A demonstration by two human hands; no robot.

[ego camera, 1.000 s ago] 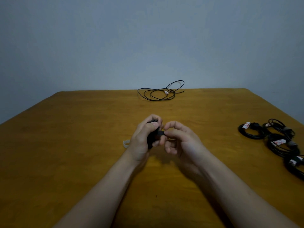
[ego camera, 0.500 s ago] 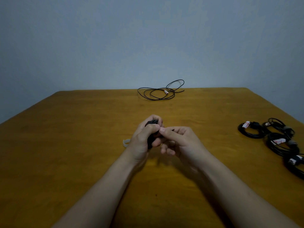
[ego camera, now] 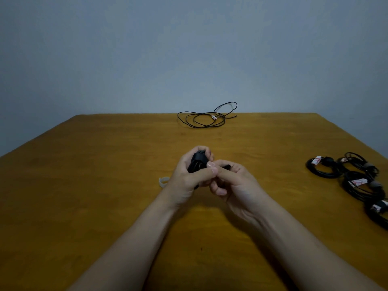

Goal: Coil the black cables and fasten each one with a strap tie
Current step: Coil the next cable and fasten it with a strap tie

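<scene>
Black coiled cable (ego camera: 198, 162) sits in your left hand (ego camera: 186, 179), fingers curled round it above the table (ego camera: 105, 164), while your right hand (ego camera: 237, 183), touching the left, pinches the strap tie (ego camera: 226, 166) at the coil's right side.

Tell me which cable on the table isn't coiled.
The loose cable at the far edge, sprawled in open loops; the bundles on the right are coiled tight.
</scene>
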